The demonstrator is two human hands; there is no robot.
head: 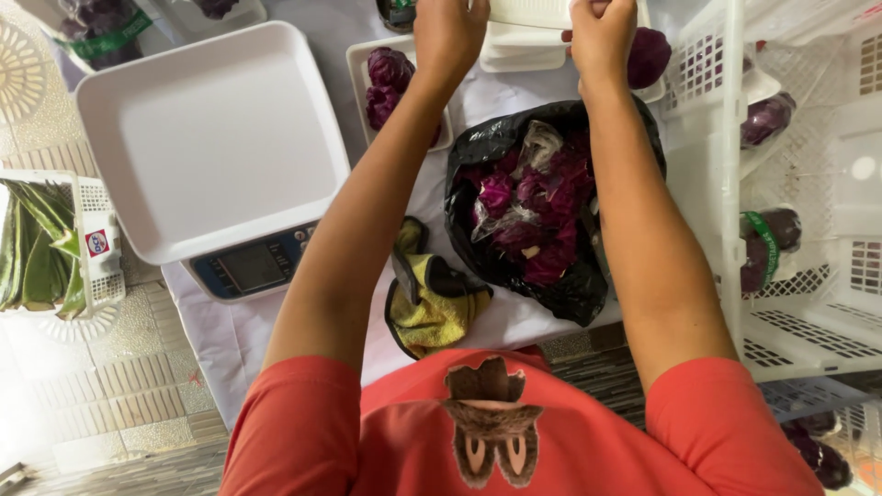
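Observation:
Both my arms reach far forward over the table. My left hand [448,32] and my right hand [602,35] each grip an edge of a white foam tray [528,13] at the top of the view, above a stack of more white trays [522,50]. A purple cabbage [649,57] lies just right of my right hand. Another white tray with purple cabbage pieces [388,78] sits below my left hand. Between my forearms lies an open black plastic bag [514,147] full of purple cabbage leaf scraps.
A digital scale [250,266] with a large white pan [211,138] stands at left. A yellow and black glove [432,298] lies near the table's front edge. White plastic crates [808,184] at right hold wrapped purple cabbages. A basket of green leaves [41,243] stands at far left.

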